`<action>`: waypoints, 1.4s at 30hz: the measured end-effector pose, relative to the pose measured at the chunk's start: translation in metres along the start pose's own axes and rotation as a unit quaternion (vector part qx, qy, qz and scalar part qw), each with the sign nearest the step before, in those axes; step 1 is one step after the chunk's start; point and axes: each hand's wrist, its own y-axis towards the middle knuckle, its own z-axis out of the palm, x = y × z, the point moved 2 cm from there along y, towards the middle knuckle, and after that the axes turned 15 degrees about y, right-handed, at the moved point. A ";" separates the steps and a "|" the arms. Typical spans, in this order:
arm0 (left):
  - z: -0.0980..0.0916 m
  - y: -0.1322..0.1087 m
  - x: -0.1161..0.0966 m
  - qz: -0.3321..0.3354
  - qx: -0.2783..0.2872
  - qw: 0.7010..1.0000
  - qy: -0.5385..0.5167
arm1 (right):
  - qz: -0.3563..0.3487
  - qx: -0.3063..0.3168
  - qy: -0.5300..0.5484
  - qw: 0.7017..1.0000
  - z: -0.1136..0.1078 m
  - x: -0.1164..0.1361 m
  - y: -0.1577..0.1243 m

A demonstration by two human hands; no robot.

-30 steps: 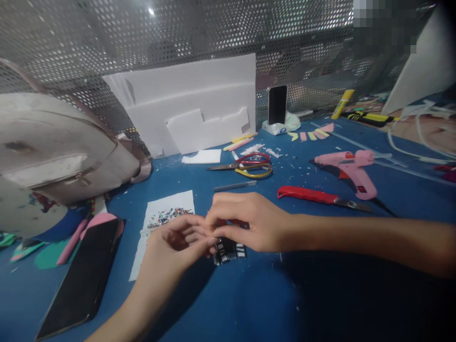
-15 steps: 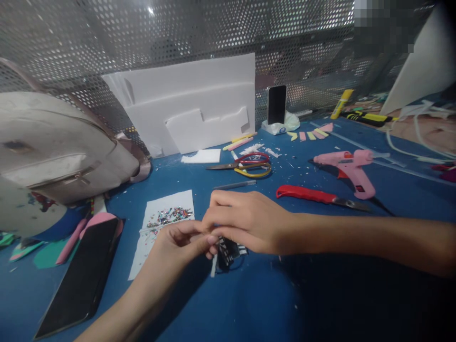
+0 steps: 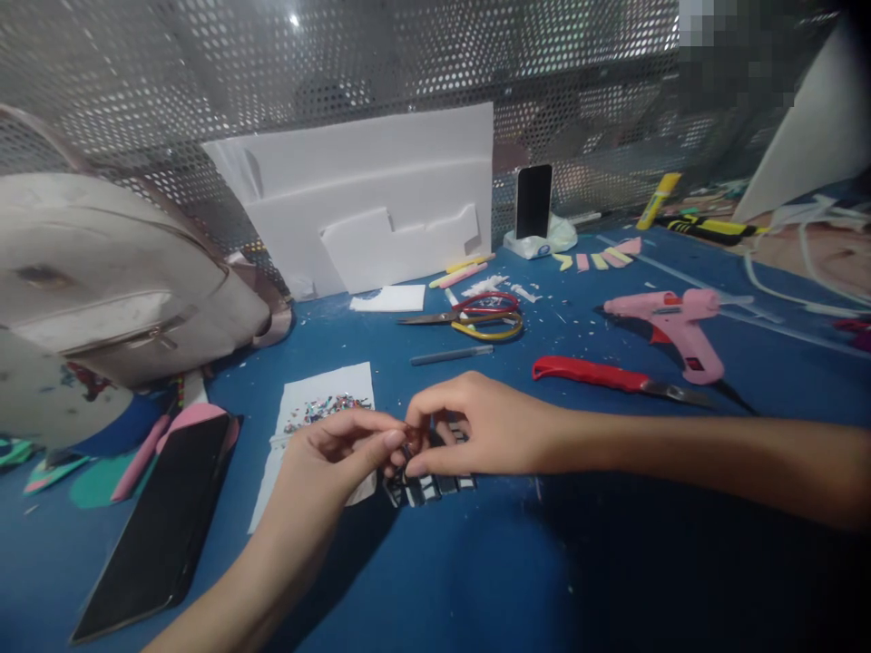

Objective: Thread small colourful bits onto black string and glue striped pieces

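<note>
Both of my hands meet over a small black piece with white or silvery rectangles [image 3: 427,492], low over the blue table. The thumb and fingers of my left hand [image 3: 333,458] are closed at its left end. My right hand [image 3: 476,426] curls over its top, thumb and fingertips pinched close to the left fingertips. The fingers cover much of the piece, and any tiny bit between the fingertips cannot be made out. Just behind my left hand lies a white sheet [image 3: 276,467] carrying a heap of multicoloured glittery flakes [image 3: 327,408].
Beyond my hands lie a grey pen [image 3: 452,355], scissors [image 3: 469,317] and a red-handled knife [image 3: 592,372]. A pink glue gun [image 3: 670,317] is at right. Left are a black phone [image 3: 160,521] and a pale backpack [image 3: 129,281]. White foam boards [image 3: 381,190] stand behind.
The black piece has turned and shows more of its rectangles below my fingers. My right fingers have drawn back and bent into a pinch. The view has shifted slightly.
</note>
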 end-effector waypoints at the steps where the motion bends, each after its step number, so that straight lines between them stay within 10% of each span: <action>1: -0.001 0.000 0.000 0.007 -0.006 1.000 0.003 | 0.002 -0.005 0.022 1.000 0.000 -0.002 0.001; 42: -0.006 0.002 -0.008 0.075 0.011 0.995 0.067 | -0.051 -0.050 -0.003 0.997 -0.003 0.000 0.001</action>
